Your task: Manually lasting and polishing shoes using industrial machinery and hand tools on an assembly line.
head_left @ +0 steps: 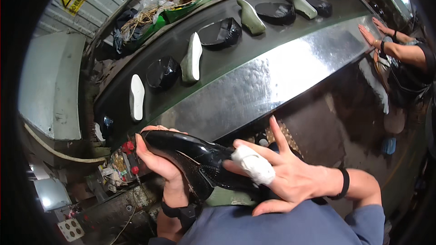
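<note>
A glossy black shoe upper [181,143] lies across my lap area, its toe end in my left hand [159,156], whose fingers curl round it. A green shoe last [229,197] shows at the shoe's heel end, close against my shirt. Over the shoe, my right hand [290,174] has a wad of white cloth [252,163] about its fingers. One fingertip beside the cloth touches the black surface, while the thumb and another finger are stretched away. The hand and cloth hide part of the shoe's heel end.
Beyond a shiny metal ledge [236,95] runs a dark green belt [222,59]. Several black shoe pieces [163,72] and pale green lasts [251,17] lie along it. At the far right are another person's hands [370,34]. A grey metal housing [52,84] stands left.
</note>
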Motion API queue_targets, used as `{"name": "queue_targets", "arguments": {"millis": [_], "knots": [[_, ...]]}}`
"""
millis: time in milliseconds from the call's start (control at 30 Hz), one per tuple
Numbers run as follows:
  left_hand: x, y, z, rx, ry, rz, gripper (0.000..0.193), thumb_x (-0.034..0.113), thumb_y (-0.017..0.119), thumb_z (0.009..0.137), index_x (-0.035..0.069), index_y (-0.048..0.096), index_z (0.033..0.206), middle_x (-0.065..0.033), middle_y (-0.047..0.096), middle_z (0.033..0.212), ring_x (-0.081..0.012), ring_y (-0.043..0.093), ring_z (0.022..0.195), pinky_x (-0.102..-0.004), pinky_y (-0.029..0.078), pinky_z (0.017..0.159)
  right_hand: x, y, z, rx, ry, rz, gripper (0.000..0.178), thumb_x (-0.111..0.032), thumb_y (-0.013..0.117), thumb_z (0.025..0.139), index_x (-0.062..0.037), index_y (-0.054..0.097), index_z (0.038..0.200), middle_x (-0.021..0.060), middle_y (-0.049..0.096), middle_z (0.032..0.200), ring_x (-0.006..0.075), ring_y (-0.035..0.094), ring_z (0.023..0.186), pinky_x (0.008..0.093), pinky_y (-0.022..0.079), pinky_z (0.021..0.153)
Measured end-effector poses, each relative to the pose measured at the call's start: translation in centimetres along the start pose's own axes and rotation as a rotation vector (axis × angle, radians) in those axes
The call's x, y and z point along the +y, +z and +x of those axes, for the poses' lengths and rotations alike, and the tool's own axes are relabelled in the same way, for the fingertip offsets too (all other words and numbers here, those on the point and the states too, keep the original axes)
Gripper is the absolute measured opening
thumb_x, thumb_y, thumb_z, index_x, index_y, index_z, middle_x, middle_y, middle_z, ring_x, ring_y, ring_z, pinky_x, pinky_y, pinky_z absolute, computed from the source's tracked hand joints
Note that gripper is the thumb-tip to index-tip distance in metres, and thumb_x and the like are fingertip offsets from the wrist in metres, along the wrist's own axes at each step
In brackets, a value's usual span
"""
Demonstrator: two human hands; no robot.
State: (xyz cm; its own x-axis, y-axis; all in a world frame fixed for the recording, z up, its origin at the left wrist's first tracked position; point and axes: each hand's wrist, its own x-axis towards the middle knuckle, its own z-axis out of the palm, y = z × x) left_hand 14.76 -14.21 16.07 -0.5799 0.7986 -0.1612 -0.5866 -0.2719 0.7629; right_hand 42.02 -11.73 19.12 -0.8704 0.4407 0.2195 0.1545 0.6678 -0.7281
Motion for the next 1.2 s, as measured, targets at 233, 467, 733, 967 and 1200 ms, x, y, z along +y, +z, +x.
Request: {"name": "queue_targets", "arguments": {"millis": [233,467,733,967,1200], "knots": [[0.2,0.0,0.0,0.000,0.011,0.019,0.044,0.052,0.042,0.103,0.011,0.057,0.097,-0.0046,0.060,0.084,-0.0243,0.062,0.072,-0.0429,0.054,0.066,-0.7,-0.4,0.7,0.023,-0.008,-0.055,0.097,-0.078,0.038,0.093,0.0029,0.050,0.146,0.0167,0.050,0.148,0.0347,0.028,0.150,0.0684,-0.015,0.115],[0.3,-0.6,0.2,-0.067,0.006,0.000,0.045,0.051,0.042,0.103,0.010,0.058,0.097,-0.0051,0.062,0.085,-0.0257,0.063,0.073,-0.0423,0.055,0.067,-0.9,-0.7,0.3,0.022,0.015,0.018,0.092,-0.069,0.044,0.096,0.0053,0.037,0.150,0.0174,0.058,0.139,0.0382,0.029,0.149,0.0744,-0.013,0.111],[-0.2,-0.9,0.4,-0.055,-0.008,0.003,0.041,0.049,0.046,0.103,0.012,0.064,0.097,-0.0044,0.066,0.085,-0.0245,0.064,0.073,-0.0398,0.054,0.068,-0.5,-0.4,0.3,-0.015,0.020,-0.027,0.098,-0.078,0.040,0.093,0.0025,0.043,0.149,0.0097,0.054,0.147,0.0347,0.024,0.151,0.0671,-0.017,0.115],[-0.3,-0.7,0.5,0.014,-0.001,0.031,0.046,0.051,0.041,0.103,0.009,0.058,0.096,-0.0060,0.062,0.083,-0.0234,0.063,0.074,-0.0390,0.054,0.069,-0.1,-0.5,0.2,-0.022,-0.028,-0.037,0.096,-0.074,0.044,0.093,0.0020,0.035,0.153,0.0148,0.052,0.147,0.0370,0.026,0.150,0.0715,-0.013,0.113],[-0.3,-0.8,0.4,-0.067,-0.024,-0.053,0.046,0.051,0.040,0.104,0.009,0.058,0.097,-0.0063,0.062,0.084,-0.0234,0.062,0.073,-0.0397,0.054,0.067,-0.4,-0.6,0.2,0.019,-0.014,0.038,0.089,-0.066,0.046,0.097,0.0061,0.039,0.148,0.0174,0.064,0.126,0.0401,0.031,0.147,0.0753,-0.010,0.112]]}}
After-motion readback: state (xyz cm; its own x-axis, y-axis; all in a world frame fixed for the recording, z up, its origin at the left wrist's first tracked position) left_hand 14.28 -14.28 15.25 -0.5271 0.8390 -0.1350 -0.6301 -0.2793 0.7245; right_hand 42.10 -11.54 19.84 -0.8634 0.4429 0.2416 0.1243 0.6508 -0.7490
